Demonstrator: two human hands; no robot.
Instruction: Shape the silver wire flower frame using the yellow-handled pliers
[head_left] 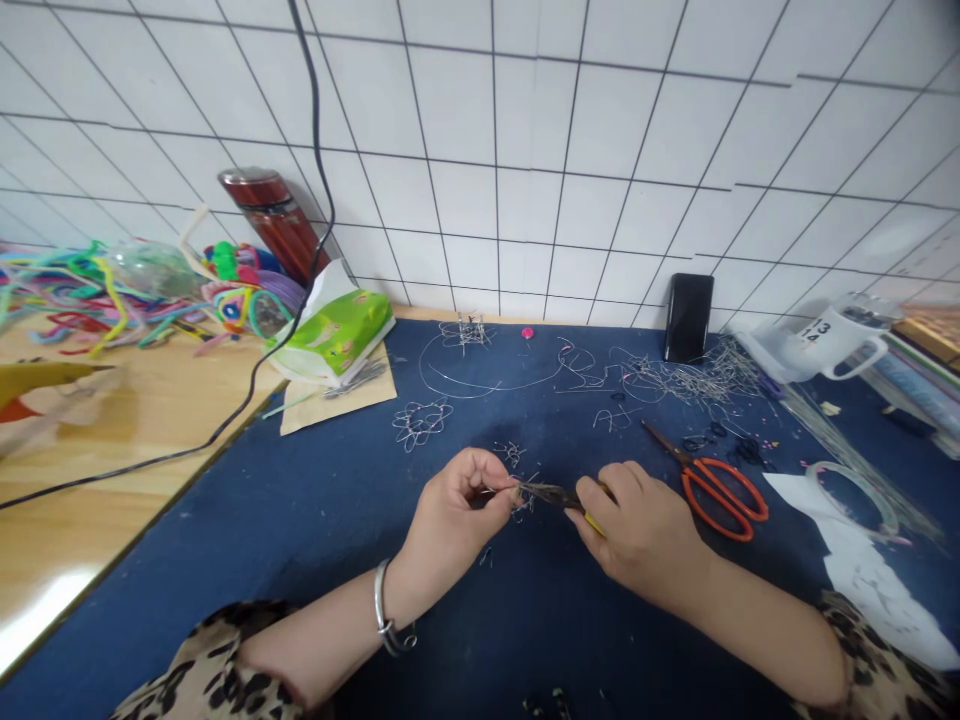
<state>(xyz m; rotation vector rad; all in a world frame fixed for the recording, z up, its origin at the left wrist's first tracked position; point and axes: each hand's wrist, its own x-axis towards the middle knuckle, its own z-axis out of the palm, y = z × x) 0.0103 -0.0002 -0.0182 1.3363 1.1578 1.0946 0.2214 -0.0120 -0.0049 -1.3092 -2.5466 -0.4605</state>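
My left hand [459,510] is closed in a pinch on a small tangled wire piece [523,497] just above the blue cloth [315,500]. My right hand [637,525] grips a slim pair of pliers [551,493] with a yellow handle, and the jaws reach left into the wire piece. The two hands nearly meet at the middle of the cloth. A silver bangle sits on my left wrist.
Orange-handled scissors [720,487] lie right of my right hand. Wire shapes [420,420], loose wire bits [675,378], a black phone [688,317], a clear measuring cup [832,338], a tissue pack [334,335], pipe cleaners [112,295], a red flask [277,222] and a black cable [247,395] surround the cloth.
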